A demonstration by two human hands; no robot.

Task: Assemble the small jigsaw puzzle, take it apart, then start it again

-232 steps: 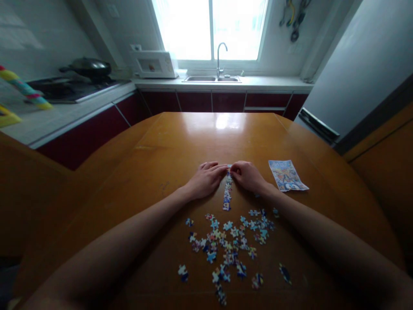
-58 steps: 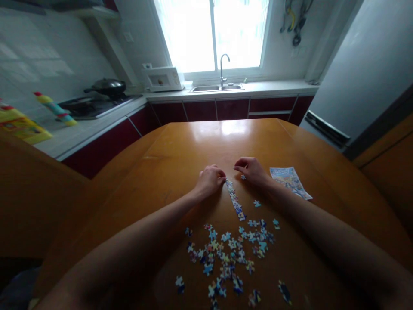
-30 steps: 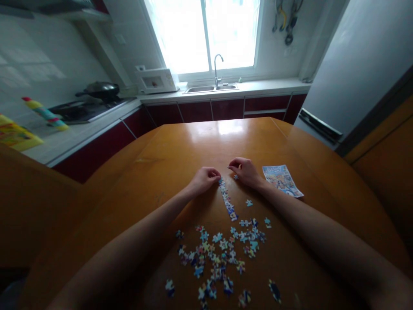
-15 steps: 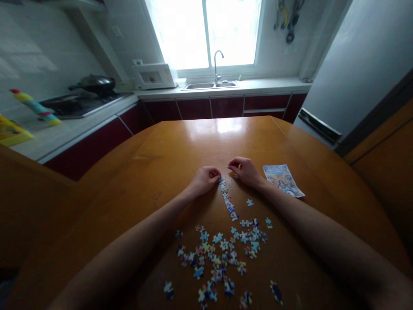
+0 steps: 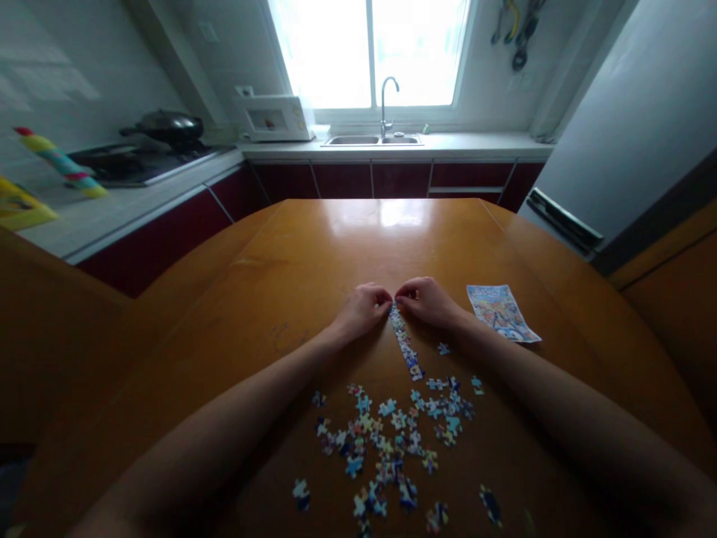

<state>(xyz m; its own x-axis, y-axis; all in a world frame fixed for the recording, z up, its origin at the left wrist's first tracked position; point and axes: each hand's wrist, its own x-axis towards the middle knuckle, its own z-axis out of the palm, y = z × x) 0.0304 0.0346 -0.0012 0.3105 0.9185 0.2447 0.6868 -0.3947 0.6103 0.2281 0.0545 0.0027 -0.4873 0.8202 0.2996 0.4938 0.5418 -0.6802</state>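
A narrow strip of joined jigsaw puzzle pieces (image 5: 404,340) lies on the wooden table, running away from me. My left hand (image 5: 367,306) pinches the far end of this strip from its left side. At the same end, my right hand (image 5: 429,300) has thumb and fingers closed on a small puzzle piece, mostly hidden by the fingertips. The two hands' fingertips almost meet there. Nearer to me, several loose puzzle pieces (image 5: 386,446) lie scattered in a heap. One single piece (image 5: 444,349) sits between the strip and my right forearm.
A printed picture sheet (image 5: 503,312) lies on the table (image 5: 314,246) beyond my right forearm. Past the table stand a counter with a sink (image 5: 358,140), a microwave (image 5: 275,118), a stove with a pan (image 5: 171,127), and a fridge (image 5: 627,127) at the right.
My right hand has moved left with its small piece to the strip's far end, meeting my left hand. The whole view has shifted slightly.
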